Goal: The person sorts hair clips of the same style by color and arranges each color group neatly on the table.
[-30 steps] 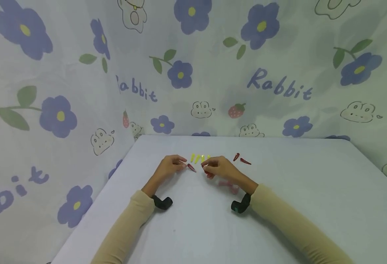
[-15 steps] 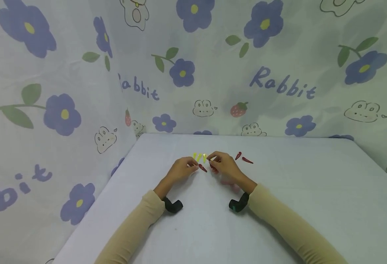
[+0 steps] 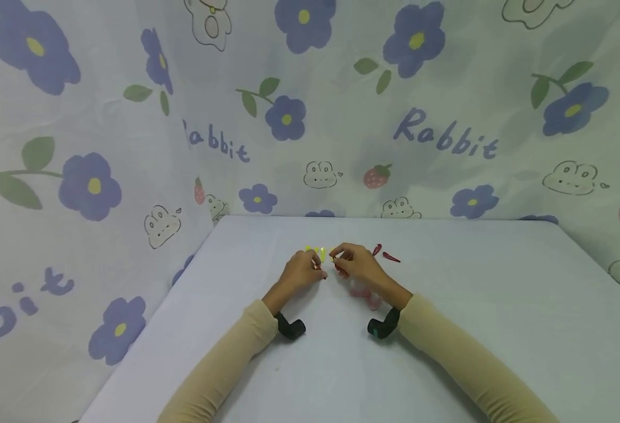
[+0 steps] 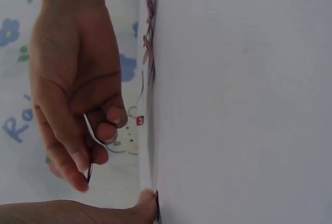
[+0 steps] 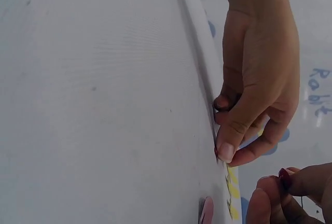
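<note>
My left hand (image 3: 302,269) is low over the table, thumb and fingertips pinching a small red snap hair clip (image 5: 217,153). Just across from it, my right hand (image 3: 360,263) pinches another red hair clip (image 5: 285,178) between thumb and fingers, raised a little higher than the left one. The right wrist view shows both hands close together with a narrow gap between them. Yellow hair clips (image 3: 323,254) lie in a row behind the hands, partly covered by them.
Two red hair clips, one upright (image 3: 377,249) and one slanted (image 3: 391,257), lie beyond the right hand. Pink hair clips (image 3: 371,301) lie under the right forearm. The white table (image 3: 447,305) ends at a patterned cloth wall (image 3: 341,135).
My left hand has moved right, shifting the red hair clip along the table, and its fingers have closed on it. The right hand has moved slightly right, still pinching its clip.
</note>
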### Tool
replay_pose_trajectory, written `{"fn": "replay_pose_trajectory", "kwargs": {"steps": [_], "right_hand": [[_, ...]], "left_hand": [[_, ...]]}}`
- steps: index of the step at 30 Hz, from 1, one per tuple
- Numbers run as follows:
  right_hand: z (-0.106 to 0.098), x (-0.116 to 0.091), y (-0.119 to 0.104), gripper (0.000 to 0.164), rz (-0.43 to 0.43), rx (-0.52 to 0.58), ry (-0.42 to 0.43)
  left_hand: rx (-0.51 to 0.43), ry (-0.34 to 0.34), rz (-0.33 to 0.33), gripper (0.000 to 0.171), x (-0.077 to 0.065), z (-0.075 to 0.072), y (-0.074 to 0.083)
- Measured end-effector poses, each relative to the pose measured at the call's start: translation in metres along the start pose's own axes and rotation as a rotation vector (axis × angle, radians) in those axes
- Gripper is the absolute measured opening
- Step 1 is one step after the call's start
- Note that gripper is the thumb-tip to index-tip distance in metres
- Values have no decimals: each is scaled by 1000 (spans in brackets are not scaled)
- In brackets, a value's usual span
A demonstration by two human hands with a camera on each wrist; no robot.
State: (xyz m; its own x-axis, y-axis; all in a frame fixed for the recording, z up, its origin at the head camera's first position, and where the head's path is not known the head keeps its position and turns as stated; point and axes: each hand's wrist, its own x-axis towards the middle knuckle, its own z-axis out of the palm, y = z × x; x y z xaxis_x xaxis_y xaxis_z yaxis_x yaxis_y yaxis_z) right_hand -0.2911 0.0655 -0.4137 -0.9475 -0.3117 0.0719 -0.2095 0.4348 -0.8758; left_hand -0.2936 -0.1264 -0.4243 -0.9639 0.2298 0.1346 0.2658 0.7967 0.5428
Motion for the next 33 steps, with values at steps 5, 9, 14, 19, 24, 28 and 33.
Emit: {"fn": "replay_pose_trajectory", "kwargs": {"steps": [5,9,14,19,24,28,33], "right_hand": [[2,0,1,22,-31,-15,-6],[7,3,-1,19,-47,-25,-17],[15,6,-1,18,-52,-10,-34],[23,4,-4,20,-21,33,-41],[35,5,-6,22,9,23,-46],[45,6,-6,20,-35,-36,-34],[57,8,-5,15,-58,-37,41]], "left_hand": [[-68,14,20,21,-3,-4,-2],[-124,38,7,17,-6,-10,-5],[-166,33,-40,16,-11,-18,-19],[-193,4,-69,20,-14,-30,-35],[-200,-6,-103,20,-15,-35,-44],[-203,-16,-110,19,-15,-36,-47],[-188,-32,-111,20,-14,-36,-47]]}}
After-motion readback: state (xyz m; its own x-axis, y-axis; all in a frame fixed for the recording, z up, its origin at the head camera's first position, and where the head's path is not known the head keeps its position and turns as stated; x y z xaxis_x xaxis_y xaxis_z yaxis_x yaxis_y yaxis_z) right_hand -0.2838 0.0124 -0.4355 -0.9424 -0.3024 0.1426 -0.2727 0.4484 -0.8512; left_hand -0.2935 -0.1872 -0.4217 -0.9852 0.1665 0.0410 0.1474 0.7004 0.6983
